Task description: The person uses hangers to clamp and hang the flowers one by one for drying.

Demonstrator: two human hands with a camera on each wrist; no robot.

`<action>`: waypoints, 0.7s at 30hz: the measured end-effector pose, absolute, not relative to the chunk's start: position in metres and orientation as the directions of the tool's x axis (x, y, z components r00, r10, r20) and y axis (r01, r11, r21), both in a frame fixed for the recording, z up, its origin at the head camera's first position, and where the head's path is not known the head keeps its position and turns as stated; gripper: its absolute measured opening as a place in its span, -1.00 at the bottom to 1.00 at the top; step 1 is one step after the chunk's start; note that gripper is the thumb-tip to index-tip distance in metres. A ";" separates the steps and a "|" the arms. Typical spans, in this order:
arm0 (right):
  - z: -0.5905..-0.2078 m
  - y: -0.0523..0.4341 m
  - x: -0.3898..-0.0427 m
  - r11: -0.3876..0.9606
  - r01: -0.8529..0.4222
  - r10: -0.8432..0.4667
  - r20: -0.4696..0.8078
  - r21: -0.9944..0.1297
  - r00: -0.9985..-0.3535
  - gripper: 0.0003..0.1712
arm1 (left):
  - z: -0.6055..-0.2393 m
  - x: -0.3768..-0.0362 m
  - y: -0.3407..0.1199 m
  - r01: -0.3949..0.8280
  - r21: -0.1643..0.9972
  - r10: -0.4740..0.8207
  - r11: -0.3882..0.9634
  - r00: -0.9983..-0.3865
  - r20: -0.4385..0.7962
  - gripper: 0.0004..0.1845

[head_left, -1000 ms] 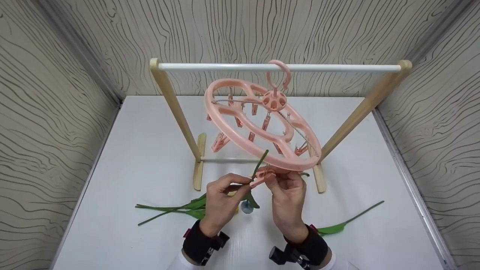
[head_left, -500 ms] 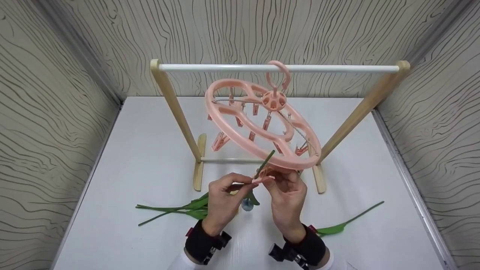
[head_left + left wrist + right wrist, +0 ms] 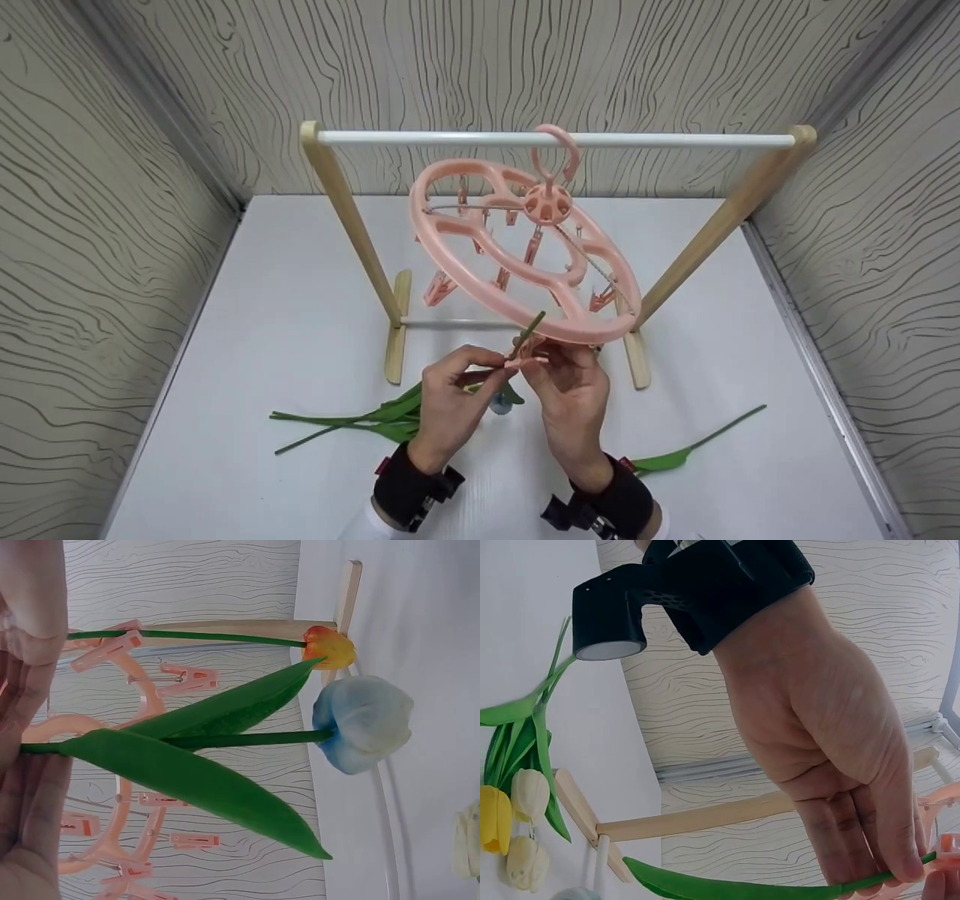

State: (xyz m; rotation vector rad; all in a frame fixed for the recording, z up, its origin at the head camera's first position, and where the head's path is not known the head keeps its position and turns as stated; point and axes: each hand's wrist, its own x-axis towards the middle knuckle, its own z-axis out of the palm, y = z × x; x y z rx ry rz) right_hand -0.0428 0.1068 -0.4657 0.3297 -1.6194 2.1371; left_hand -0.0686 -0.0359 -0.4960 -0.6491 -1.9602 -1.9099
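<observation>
Head view: left hand (image 3: 456,401) pinches blue tulip (image 3: 501,405) by stem (image 3: 529,332), right hand (image 3: 574,405) pinches pink clip (image 3: 530,348); tulip between hands.

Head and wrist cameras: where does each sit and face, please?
Head: on the head, forward-down at the clip hanger; left hand, right hand show.
Left wrist: on that wrist, toward the blue-white tulip; hands show partly.
Right wrist: on that wrist, across at the left hand.
Head and left wrist share the hanger.
</observation>
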 end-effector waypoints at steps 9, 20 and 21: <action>-0.480 0.112 -0.022 -0.290 -0.438 0.169 0.405 -0.851 -0.899 -0.46 | -0.503 -0.067 -0.037 0.515 0.857 0.111 0.024 -0.853 0.510 -0.90; -0.494 0.137 0.010 -0.129 -0.219 0.327 0.167 -0.967 -0.930 -0.79 | -0.514 -0.068 -0.035 0.519 0.854 0.110 0.044 -0.852 0.512 -0.89; -0.496 0.141 0.012 -0.113 -0.199 0.343 0.150 -0.974 -0.927 -0.81 | -0.515 -0.068 -0.035 0.515 0.856 0.109 0.041 -0.854 0.509 -0.89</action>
